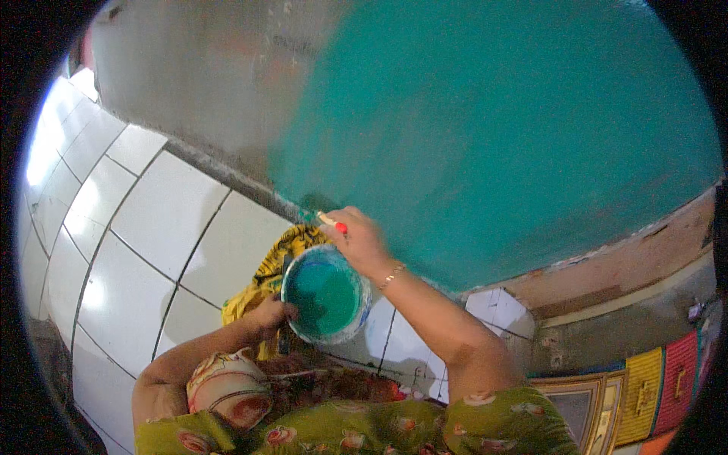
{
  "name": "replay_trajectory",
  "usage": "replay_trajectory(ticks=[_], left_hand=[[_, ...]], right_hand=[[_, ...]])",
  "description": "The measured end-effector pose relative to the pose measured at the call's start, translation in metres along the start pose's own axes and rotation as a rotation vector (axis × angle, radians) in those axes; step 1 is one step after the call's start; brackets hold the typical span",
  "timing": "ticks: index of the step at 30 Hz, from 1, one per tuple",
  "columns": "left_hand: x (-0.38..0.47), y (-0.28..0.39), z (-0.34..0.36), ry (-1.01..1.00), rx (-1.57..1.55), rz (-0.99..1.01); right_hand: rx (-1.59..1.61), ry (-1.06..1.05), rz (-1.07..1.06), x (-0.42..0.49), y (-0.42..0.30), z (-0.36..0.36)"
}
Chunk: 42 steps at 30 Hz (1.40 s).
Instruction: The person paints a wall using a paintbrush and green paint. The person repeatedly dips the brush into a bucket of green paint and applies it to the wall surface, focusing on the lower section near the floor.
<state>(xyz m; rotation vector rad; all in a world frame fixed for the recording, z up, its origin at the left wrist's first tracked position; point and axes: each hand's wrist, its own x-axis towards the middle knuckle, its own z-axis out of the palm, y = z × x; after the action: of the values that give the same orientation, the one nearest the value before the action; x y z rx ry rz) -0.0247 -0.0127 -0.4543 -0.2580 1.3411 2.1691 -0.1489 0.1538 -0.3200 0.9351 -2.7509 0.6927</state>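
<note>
My left hand (272,315) grips the near-left rim of a round bucket (365,301), tilted towards me. Green paint (338,293) lies inside, partly in shadow. In my right hand (361,239) is a paintbrush (340,227) with a pale handle and a red end. Its bristles are hard to make out; they appear to be at the foot of the wall, just beyond the bucket. Green paint covers the right part of the wall (483,142), and its left part is grey plaster (193,74).
Yellow cloth with black markings (287,250) lies beside and behind the bucket. White floor tiles (165,193) spread to the left, along the wall's base. A brown ledge (614,267) runs at the right. Beyond it stand a framed panel (574,404) and yellow and red drawers (642,395).
</note>
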Motion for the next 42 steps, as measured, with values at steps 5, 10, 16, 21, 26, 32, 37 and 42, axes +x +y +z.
replay_trajectory(ticks=[5, 10, 16, 21, 26, 32, 37, 42], left_hand=[[0.03, -0.044, -0.026, -0.026, -0.1, -0.116], [0.014, -0.014, -0.001, -0.043, 0.014, -0.093], [0.014, -0.007, 0.028, -0.046, 0.022, -0.111], [0.043, -0.04, 0.025, -0.13, 0.197, -0.065], [0.037, -0.021, 0.047, -0.193, 0.153, -0.202], [0.047, -0.022, 0.066, -0.146, -0.042, -0.242], [0.06, -0.025, 0.059, -0.094, 0.095, -0.197], [0.051, -0.018, 0.065, -0.003, -0.132, -0.203]], right_hand=[[0.119, 0.176, -0.042, -0.045, -0.049, -0.076], [0.299, 0.111, 0.115, -0.098, -0.051, -0.079], [0.294, -0.069, 0.206, -0.145, -0.039, -0.029], [0.255, -0.126, 0.24, -0.164, -0.035, -0.031], [0.242, -0.011, 0.236, -0.178, -0.055, -0.078], [0.077, -0.014, 0.085, -0.21, -0.048, -0.084], [-0.025, -0.115, 0.06, -0.24, -0.02, -0.062], [-0.076, 0.085, 0.064, -0.22, 0.007, -0.068]])
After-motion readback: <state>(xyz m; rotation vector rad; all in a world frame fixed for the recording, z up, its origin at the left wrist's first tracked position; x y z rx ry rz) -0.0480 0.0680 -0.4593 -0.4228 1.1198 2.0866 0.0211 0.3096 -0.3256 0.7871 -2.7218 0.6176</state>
